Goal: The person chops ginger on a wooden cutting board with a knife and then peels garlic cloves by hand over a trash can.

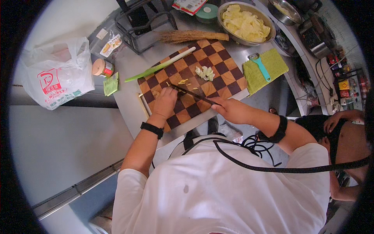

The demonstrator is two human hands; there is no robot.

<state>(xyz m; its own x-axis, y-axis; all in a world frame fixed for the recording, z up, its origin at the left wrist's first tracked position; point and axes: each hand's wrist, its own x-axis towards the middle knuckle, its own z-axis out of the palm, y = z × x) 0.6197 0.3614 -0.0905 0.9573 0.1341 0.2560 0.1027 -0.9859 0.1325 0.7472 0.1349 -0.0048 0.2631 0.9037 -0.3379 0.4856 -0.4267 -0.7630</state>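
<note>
My right hand grips the handle of a dark-bladed kitchen knife, its blade pointing left across a checkered wooden cutting board. Close to the blade's tip, the curled fingers of my left hand rest low on the board; whatever they may hold is hidden. Thin yellow strips, perhaps ginger, lie scattered along the blade. Beyond them sits a small heap of pale garlic pieces. A long scallion lies along the board's far left side, its green end past the edge.
A bowl of cabbage leaves and a straw brush lie beyond the board. Right of it, a teal peeler rests on a green cloth. At left are a plastic bag and jar. Another person is at right.
</note>
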